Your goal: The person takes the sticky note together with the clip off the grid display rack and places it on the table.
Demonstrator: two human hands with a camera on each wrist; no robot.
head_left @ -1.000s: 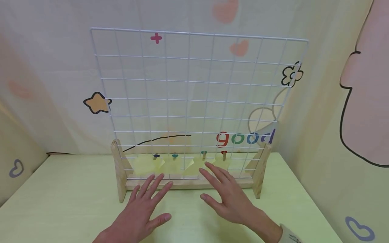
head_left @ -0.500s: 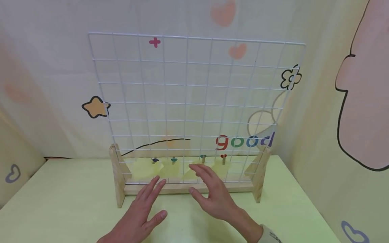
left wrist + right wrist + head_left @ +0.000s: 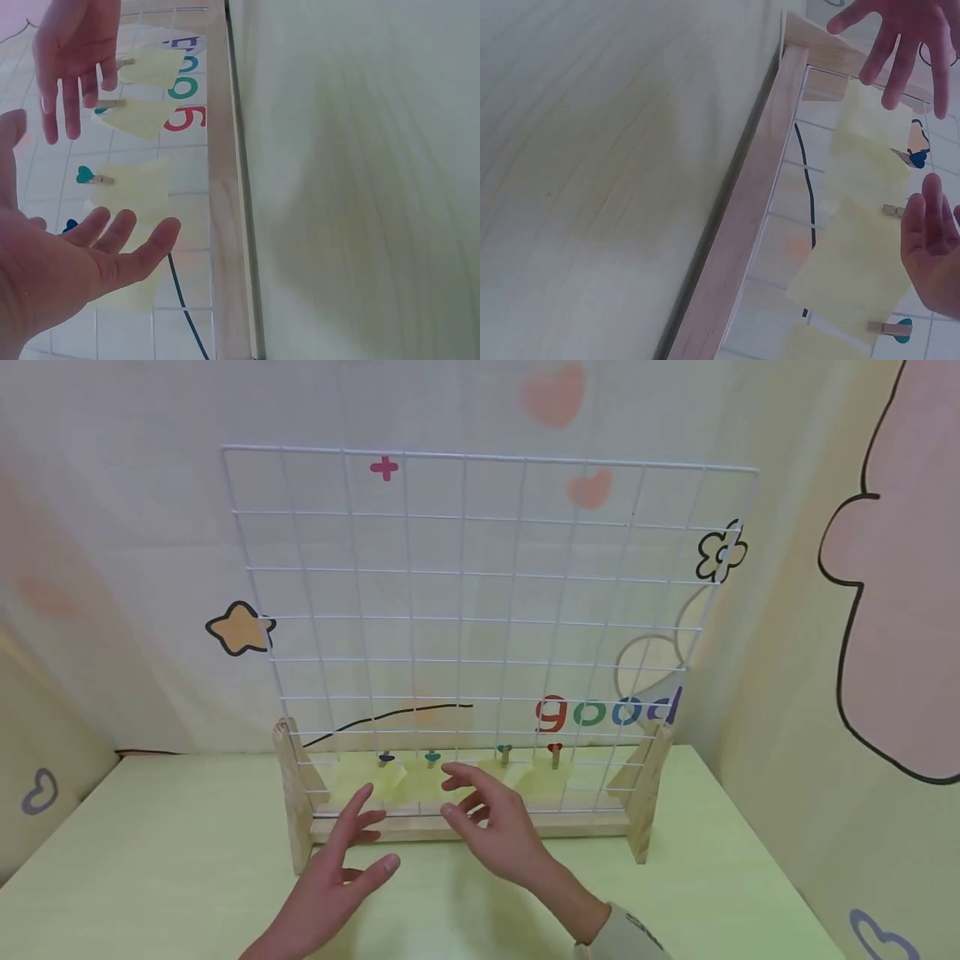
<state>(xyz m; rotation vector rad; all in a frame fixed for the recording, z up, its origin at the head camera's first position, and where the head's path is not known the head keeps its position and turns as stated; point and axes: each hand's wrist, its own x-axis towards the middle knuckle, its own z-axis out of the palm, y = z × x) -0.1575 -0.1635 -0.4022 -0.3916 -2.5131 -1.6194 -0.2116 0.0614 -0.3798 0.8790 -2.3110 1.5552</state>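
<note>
Hanging just beyond the left hand (image 3: 324,878) and right hand (image 3: 501,832), thumbs and fingers apart, are pegged yellow notes (image 3: 543,782)

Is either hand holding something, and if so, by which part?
Nothing is held: the left hand and right hand are both empty, in front of the wire grid.

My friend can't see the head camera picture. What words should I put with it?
A person's left hand and right hand, holding nothing, are in front of a white wire grid on a wooden stand. Four small clips and yellow notes are low on it. The wall behind has a star and "good".
</note>
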